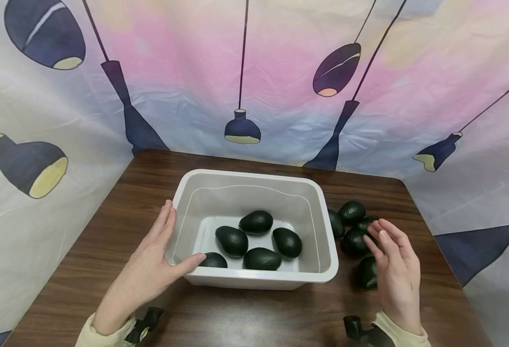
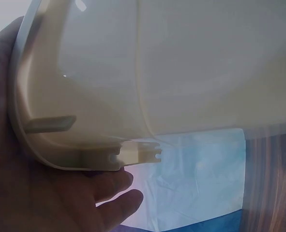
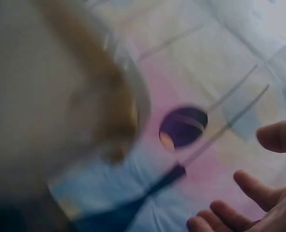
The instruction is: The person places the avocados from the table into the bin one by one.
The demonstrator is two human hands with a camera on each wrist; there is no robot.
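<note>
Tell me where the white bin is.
In the head view, the white bin sits midway across the table, the left hand at its left side and loose avocados just beyond its right.

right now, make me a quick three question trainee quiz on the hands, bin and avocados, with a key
1. In the head view, how many avocados show inside the bin: a) three, b) five, c) seven?
2. True or false: the right hand is holding an avocado.
3. Fill in: the ____ hand touches the bin.

Key:
1. b, one of them partly hidden at the near left corner.
2. False, it is empty.
3. Left: the left hand is at its left side.
</note>
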